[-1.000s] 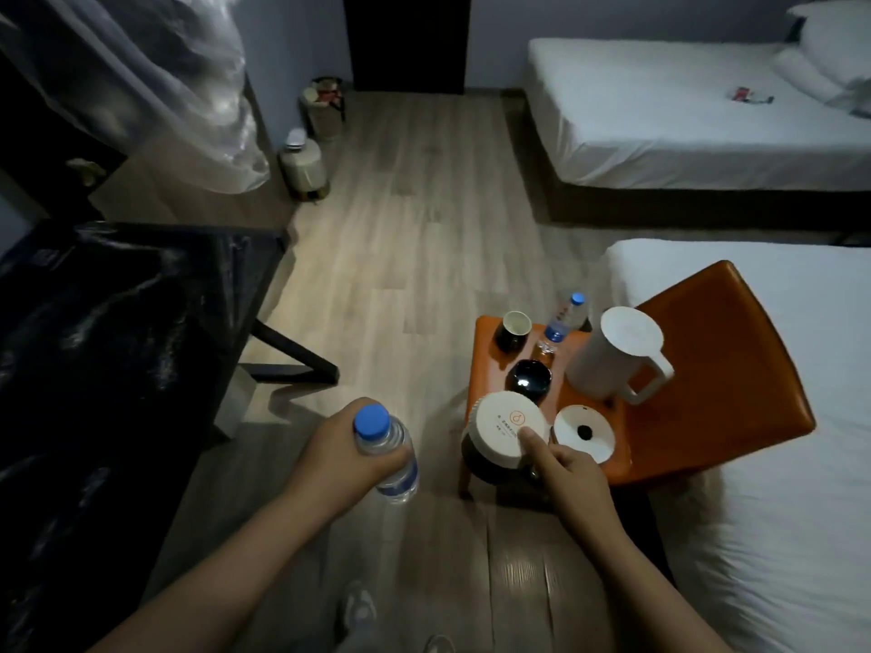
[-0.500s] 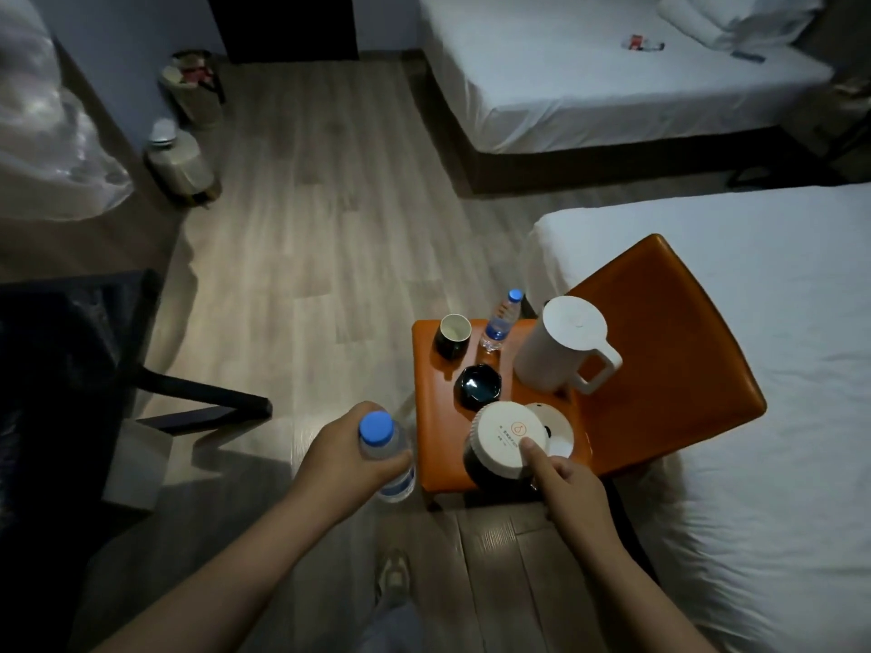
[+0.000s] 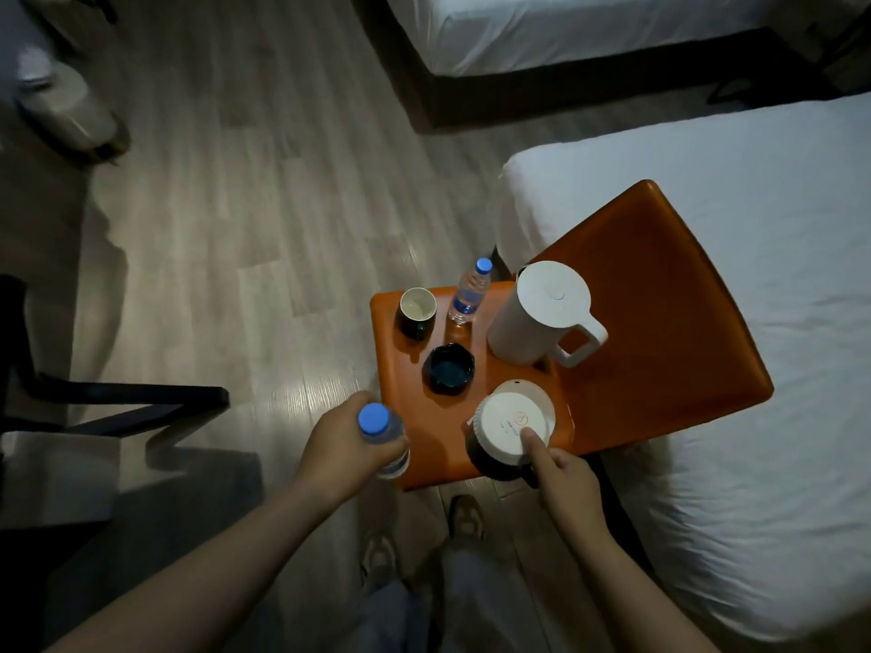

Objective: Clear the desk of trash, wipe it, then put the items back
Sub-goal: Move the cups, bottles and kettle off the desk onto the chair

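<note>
Here the left hand is wrapped round a small water bottle, held upright with its blue cap toward the camera, at the near left corner of an orange chair. The right hand grips a dark lidded cup at the near edge of the seat. Its thumb lies flat on the white lid and its fingers curl round the dark body below. Whether that cup rests on the seat or is lifted just clear of it cannot be told from this angle.

Four more things stand on the seat. At the far left corner is an open cup, dark outside and pale inside. Just right of it stands a second bottle, upright and blue-capped. Right of that is a white kettle, lid on, its handle pointing toward the chair's back. A black ashtray sits in the middle of the seat, between the open cup and the lidded cup, apart from both.

The chair stands right beside a white bed, and another bed lies across the top of the view. The floor is pale wood planking. A pale bin stands at the upper left, blurred. The person's two shoes show on the floor below the seat, between the forearms
</note>
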Demonstrator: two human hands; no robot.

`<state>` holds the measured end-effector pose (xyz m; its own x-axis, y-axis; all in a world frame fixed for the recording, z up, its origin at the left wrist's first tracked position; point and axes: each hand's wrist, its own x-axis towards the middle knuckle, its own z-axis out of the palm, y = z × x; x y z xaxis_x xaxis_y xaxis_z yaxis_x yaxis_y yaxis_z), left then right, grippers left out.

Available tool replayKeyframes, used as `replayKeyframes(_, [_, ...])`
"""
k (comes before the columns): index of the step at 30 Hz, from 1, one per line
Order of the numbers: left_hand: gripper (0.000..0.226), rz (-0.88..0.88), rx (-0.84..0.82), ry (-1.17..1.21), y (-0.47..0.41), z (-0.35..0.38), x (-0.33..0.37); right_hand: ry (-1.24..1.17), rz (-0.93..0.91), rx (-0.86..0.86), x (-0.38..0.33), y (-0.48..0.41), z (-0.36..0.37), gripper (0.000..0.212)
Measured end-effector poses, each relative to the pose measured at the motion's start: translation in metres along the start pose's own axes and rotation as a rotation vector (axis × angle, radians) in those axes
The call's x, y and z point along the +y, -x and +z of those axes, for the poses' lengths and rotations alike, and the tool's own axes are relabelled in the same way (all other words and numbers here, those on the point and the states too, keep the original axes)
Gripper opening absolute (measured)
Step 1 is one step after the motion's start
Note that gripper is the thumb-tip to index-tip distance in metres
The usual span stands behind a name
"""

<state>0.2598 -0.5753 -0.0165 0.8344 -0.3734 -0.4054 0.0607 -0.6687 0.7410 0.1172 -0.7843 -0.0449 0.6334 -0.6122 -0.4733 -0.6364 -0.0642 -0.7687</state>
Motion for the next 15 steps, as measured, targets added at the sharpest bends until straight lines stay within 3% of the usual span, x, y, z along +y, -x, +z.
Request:
replayKeyframes(12, [0.025, -0.133, 0.038, 0.051, -0.083, 0.081, -0.013, 0.059, 0.091, -0.023, 0.037, -0.114, -0.012, 0.052])
replayKeyframes(15, [0.034, -0.149, 0.048, 0.057, -0.101, 0.094, -0.021, 0.073, 0.113, -0.033, 0.048, -0.136, -0.009, 0.052])
